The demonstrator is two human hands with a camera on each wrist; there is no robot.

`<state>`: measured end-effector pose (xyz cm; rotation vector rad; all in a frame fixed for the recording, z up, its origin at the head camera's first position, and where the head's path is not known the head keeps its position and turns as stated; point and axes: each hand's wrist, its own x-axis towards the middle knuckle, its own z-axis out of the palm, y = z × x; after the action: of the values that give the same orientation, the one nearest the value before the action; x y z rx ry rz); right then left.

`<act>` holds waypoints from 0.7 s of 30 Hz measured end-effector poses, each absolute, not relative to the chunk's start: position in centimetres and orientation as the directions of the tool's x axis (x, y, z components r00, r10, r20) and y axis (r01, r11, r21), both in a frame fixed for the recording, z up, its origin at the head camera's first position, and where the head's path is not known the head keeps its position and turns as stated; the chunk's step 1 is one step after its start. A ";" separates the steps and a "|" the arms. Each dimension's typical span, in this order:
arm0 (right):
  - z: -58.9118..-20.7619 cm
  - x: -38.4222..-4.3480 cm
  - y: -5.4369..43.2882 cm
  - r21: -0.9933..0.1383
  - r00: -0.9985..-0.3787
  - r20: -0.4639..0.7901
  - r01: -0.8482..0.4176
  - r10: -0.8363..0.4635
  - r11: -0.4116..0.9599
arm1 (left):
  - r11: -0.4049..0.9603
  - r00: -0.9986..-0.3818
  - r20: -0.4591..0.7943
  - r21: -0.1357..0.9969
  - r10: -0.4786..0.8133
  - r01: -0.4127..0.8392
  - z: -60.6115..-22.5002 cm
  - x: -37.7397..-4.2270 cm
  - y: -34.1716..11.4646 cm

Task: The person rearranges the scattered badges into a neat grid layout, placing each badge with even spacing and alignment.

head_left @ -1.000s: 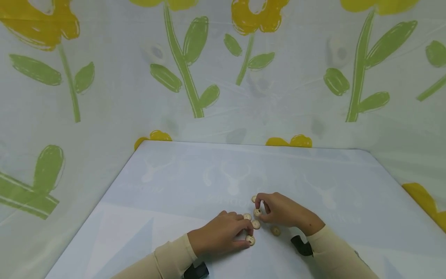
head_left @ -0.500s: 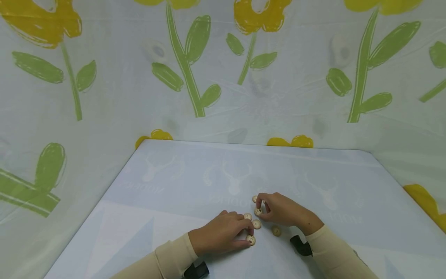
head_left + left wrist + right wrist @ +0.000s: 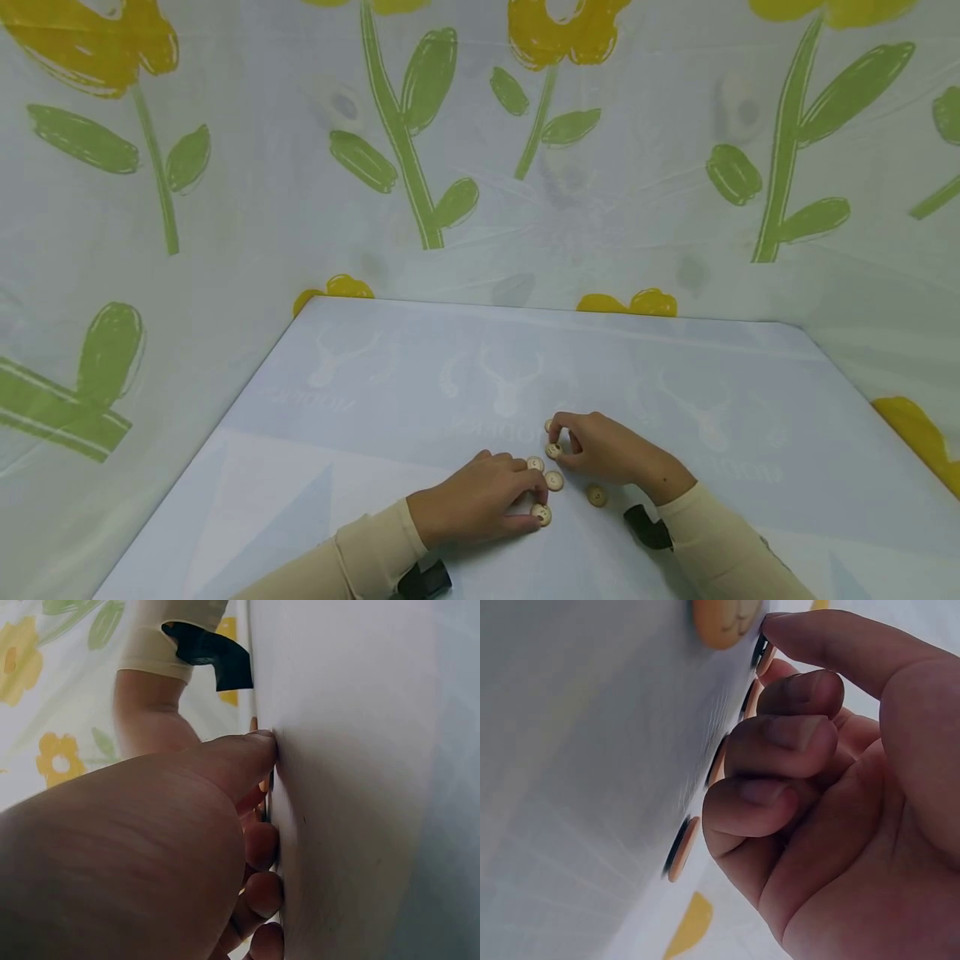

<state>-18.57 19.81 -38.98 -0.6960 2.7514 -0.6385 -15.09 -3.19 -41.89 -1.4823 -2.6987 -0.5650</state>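
Observation:
Small round wooden pieces with carved marks, like Chinese chess pieces, lie on the table. My left hand [image 3: 480, 504] pinches the nearest piece [image 3: 542, 516] between thumb and index finger. Farther out, my right hand [image 3: 611, 450] holds another wooden piece [image 3: 552, 451] the same way, its other fingers curled in, as the right wrist view shows. Just beyond that one sits a further piece [image 3: 548, 426], partly behind the index finger. Two more pieces, one by the left knuckles [image 3: 535, 464] and one beside it [image 3: 553, 481], lie between the hands.
A loose wooden piece [image 3: 596, 497] lies below the right hand, near its wrist. The pale table [image 3: 420, 358] has faint deer-head prints, and its far edge meets a flowered cloth [image 3: 285, 167]. Each wrist wears a black strap-mounted device [image 3: 423, 581].
The right hand has slid its wooden piece slightly away, closer to the far piece. The left hand keeps its place, and the loose pieces stay put; the head view has shifted a little.

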 end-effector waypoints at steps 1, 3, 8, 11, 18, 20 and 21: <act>-39.0 -18.6 19.8 -0.460 -0.862 -0.116 -0.393 -0.493 0.796 | 0.486 -0.551 0.181 0.305 0.815 0.819 -41.9 -15.1 -3.2; -39.0 -18.6 19.7 -0.457 -0.864 -0.118 -0.390 -0.489 0.799 | 0.487 -0.552 0.177 0.307 0.815 0.818 -42.0 -15.1 -3.1; -39.1 -18.5 19.7 -0.451 -0.867 -0.126 -0.383 -0.482 0.806 | 0.492 -0.557 0.161 0.317 0.815 0.811 -42.1 -15.1 -3.1; -39.1 -18.5 19.7 -0.448 -0.865 -0.122 -0.390 -0.487 0.805 | 0.495 -0.560 0.155 0.320 0.814 0.808 -42.1 -15.1 -3.1; -38.9 -18.4 19.6 -0.457 -0.867 -0.130 -0.379 -0.482 0.805 | 0.500 -0.565 0.150 0.325 0.811 0.803 -41.7 -15.0 -3.1; -38.9 -18.4 19.5 -0.456 -0.869 -0.130 -0.376 -0.478 0.807 | 0.501 -0.567 0.152 0.324 0.810 0.803 -41.7 -15.0 -3.1; -38.8 -18.4 19.5 -0.458 -0.869 -0.129 -0.375 -0.477 0.806 | 0.502 -0.568 0.153 0.323 0.809 0.802 -41.7 -15.0 -3.1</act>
<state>-18.40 19.47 -38.85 -0.6603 2.7552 -0.6257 -15.02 -3.07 -41.72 -1.4685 -2.7387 -0.5740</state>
